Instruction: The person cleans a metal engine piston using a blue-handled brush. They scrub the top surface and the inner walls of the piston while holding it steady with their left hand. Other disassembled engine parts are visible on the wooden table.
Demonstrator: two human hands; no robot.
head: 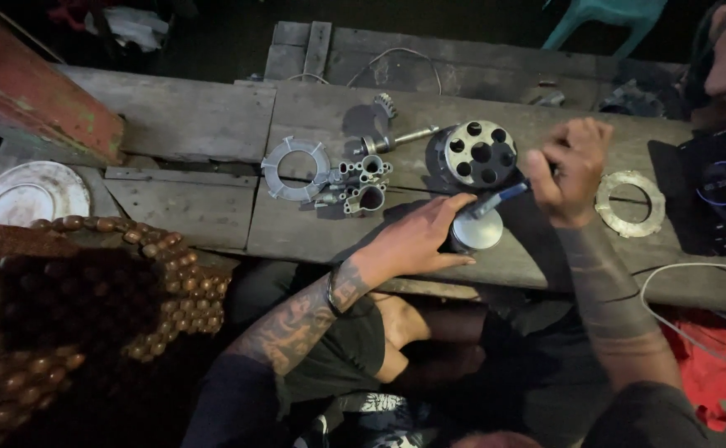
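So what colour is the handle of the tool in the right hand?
Blue, on the tool the right hand holds; head view.

Weathered plank bench (189, 124), slotted metal ring (296, 168), perforated drum (479, 153), flat ring (629, 203), small gear (385, 104)

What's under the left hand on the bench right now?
The left hand rests on a round, shiny metal cylinder standing on the wooden bench. Only its right side and top edge show; the palm covers the rest, so what lies beneath there cannot be seen.

Blue-handled tool (502, 197) over round metal part (475, 230)
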